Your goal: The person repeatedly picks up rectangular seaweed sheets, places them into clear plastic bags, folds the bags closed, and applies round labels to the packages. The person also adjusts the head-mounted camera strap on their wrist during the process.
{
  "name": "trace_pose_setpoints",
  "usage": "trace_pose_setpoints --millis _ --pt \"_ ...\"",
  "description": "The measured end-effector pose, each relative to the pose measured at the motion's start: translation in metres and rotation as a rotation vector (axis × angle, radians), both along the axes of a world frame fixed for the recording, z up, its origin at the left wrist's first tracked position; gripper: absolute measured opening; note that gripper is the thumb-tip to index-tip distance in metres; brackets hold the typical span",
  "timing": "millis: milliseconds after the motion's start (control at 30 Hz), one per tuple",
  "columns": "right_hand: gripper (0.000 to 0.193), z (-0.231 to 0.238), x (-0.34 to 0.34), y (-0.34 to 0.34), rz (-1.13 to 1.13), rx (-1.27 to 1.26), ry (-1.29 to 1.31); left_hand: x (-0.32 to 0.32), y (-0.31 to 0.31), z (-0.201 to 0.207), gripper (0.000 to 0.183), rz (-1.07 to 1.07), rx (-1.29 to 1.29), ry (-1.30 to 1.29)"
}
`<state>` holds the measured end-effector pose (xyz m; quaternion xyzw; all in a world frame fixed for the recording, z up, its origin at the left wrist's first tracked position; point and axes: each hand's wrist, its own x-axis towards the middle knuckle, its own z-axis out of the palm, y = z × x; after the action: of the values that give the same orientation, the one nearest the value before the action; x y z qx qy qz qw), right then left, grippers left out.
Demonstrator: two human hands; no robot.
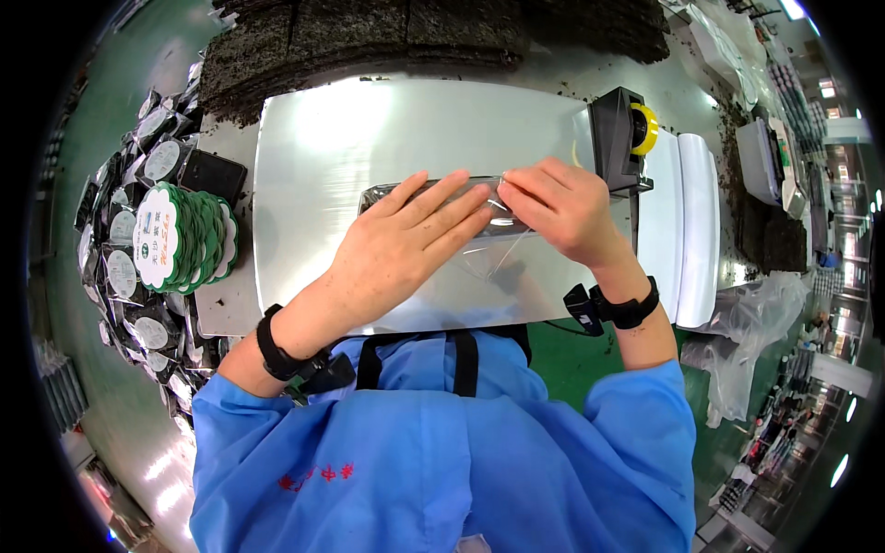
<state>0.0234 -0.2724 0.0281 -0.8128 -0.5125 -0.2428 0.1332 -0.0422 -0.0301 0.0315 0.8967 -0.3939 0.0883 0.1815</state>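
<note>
A clear plastic bag [499, 221] with flat, dark contents lies on a smooth whitish board [323, 120] in front of me. My left hand [396, 230] rests flat on the bag, fingers stretched out, covering much of it. At the bag's far right part, my right hand [558, 207] is closed in a pinch on the clear film. Its fingertips hide the exact spot they grip. Loose film spreads toward me below the fingers.
Dark, crumbly slabs [350, 41] line the far side. A black tape dispenser [616, 138] with yellow tape and white sheeting [696, 230] stand right. Left are stacked green-and-white scalloped cards [159, 238], a flat black object [212, 175] and many round-labelled black packages [120, 276].
</note>
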Motion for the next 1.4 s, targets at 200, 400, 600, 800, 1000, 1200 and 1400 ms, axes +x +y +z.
trace_pose_setpoints --millis 200,400,600,800,1000,1200,1400 --pt "0.034 0.015 0.017 -0.047 -0.17 -0.166 -0.083 0.017 0.009 -0.008 0.054 0.021 0.073 -0.119" --pt "0.057 -0.014 -0.017 0.025 -0.309 0.126 0.158 0.027 0.011 -0.008 0.051 0.029 0.087 -0.183" --pt "0.047 -0.026 -0.005 0.005 -0.202 0.203 -0.007 0.041 0.007 -0.017 0.052 0.184 -0.18 -0.035" --pt "0.019 -0.054 0.022 -0.154 -1.049 0.427 0.344 0.054 0.01 -0.021 0.05 0.352 -0.039 -0.168" --pt "0.025 -0.06 0.07 -0.231 -1.082 0.824 1.512 0.044 0.003 -0.016 0.052 0.363 -0.008 -0.114" --pt "0.023 -0.105 0.049 -0.259 -0.763 1.44 1.594 0.044 0.003 -0.016 0.052 0.404 0.016 -0.156" --pt "0.019 -0.16 0.013 -0.189 -0.902 1.779 1.052 0.054 0.012 -0.018 0.049 0.377 -0.079 -0.052"
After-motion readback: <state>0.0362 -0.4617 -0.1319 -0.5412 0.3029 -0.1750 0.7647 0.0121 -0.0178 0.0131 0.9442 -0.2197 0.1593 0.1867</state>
